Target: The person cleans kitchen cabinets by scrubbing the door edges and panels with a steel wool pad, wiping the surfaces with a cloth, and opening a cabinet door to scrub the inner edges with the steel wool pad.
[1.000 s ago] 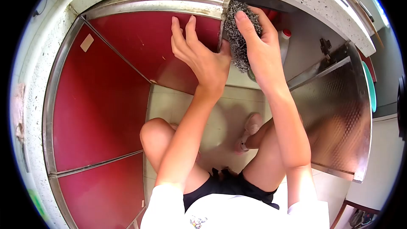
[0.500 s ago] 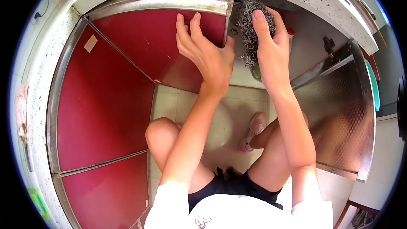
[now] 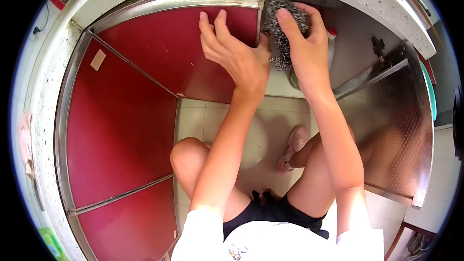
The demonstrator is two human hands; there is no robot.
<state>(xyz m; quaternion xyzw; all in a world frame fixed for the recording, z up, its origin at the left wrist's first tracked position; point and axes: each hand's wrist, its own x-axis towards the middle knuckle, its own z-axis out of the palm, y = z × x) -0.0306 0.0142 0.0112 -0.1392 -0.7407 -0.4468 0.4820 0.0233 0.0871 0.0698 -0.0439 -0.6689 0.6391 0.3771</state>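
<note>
Left hand [image 3: 241,63], fingers apart, apparently steadies the red door [image 3: 159,43] by its edge; right hand [image 3: 311,53] clamps steel wool [image 3: 274,24] between fingers beside that edge.

Between the red door [image 3: 188,50] and the open metal-lined door [image 3: 394,125], the cabinet [image 3: 355,50] gives a way in, but the wire scourer [image 3: 282,31] and the right hand [image 3: 309,55] block its left part, the left hand [image 3: 239,60] beside them. Past the right hand a red-capped bottle [image 3: 332,43] stands in the way; right of it, room runs toward the metal-lined door, under the countertop [image 3: 391,9] barring passage from above
</note>
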